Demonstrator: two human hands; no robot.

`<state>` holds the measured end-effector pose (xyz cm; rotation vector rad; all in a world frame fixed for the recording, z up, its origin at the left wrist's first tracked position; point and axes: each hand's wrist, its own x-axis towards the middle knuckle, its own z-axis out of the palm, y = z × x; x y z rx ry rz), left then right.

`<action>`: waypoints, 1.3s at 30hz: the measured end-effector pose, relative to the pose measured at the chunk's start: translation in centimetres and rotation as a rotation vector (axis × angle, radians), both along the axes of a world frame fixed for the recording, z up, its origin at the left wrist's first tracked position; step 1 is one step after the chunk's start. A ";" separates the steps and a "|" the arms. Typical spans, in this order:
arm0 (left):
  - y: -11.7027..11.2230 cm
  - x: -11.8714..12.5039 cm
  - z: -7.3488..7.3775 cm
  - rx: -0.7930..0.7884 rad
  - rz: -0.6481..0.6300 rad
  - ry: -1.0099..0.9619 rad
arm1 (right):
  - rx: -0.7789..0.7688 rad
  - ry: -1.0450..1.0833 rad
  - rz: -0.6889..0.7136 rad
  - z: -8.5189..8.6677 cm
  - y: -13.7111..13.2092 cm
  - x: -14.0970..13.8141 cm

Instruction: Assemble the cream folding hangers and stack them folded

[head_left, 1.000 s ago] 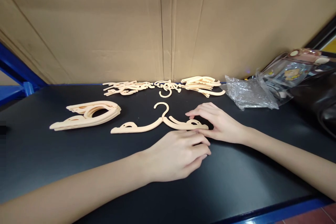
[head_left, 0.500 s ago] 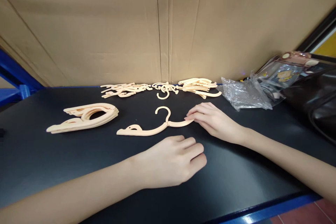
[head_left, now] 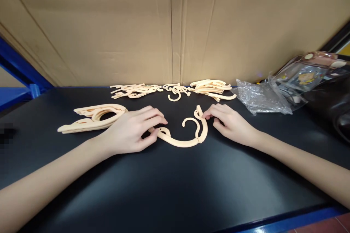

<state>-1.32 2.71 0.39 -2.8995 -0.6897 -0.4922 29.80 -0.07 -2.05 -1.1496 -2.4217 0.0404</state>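
Note:
A cream plastic folding hanger (head_left: 182, 138) lies on the black tabletop (head_left: 164, 189), its two arms bent upward into a U with the hook between them. My left hand (head_left: 131, 131) pinches the end of the left arm between thumb and fingers. My right hand (head_left: 229, 123) holds the tip of the right arm with its fingertips. A pile of folded hangers (head_left: 94, 116) lies just left of my left hand.
Loose hanger parts lie along the back edge: left arms (head_left: 133, 90), hooks (head_left: 176, 91), right arms (head_left: 213, 88). Crumpled clear plastic (head_left: 259, 98), a clear pouch (head_left: 306, 72) and a black bag (head_left: 333, 105) sit at the right. A cardboard wall (head_left: 175, 25) stands behind.
My left hand moved from the near middle to the hanger's left end. Both hands have folded the flat hanger's arms upward and inward into a U shape.

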 end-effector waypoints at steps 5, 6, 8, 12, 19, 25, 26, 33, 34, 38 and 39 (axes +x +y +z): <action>-0.1 0.5 -0.3 -0.136 -0.028 -0.048 | 0.015 0.047 0.017 0.4 -0.4 -0.1; -0.3 0.7 -0.4 -0.133 -0.040 -0.039 | 0.021 0.057 0.026 0.5 -0.5 -0.2; -0.5 0.9 -0.4 -0.127 -0.056 -0.016 | 0.031 0.074 0.042 0.5 -0.6 -0.4; -0.5 1.1 -0.5 -0.123 -0.036 -0.021 | 0.030 0.067 0.081 0.5 -0.6 -0.5; -0.5 1.1 -0.5 -0.111 0.005 -0.028 | 0.029 0.054 0.128 0.3 -0.6 -0.6; -0.5 1.1 -0.5 -0.106 0.006 -0.017 | 0.040 0.039 0.147 0.4 -0.7 -0.7; -0.4 1.1 -0.6 -0.106 0.007 -0.016 | 0.039 0.033 0.151 0.5 -0.8 -0.7; -0.2 1.0 -0.7 -0.120 0.010 -0.008 | 0.007 0.017 0.221 0.8 -1.2 -0.9; -0.2 1.0 -0.7 -0.120 0.012 -0.005 | 0.004 0.015 0.227 0.8 -1.2 -0.9; -0.2 1.0 -0.7 -0.084 0.033 -0.012 | -0.011 0.015 0.236 0.8 -1.4 -1.0; -0.2 1.0 -0.7 -0.075 0.040 -0.015 | -0.017 0.015 0.238 0.8 -1.5 -1.1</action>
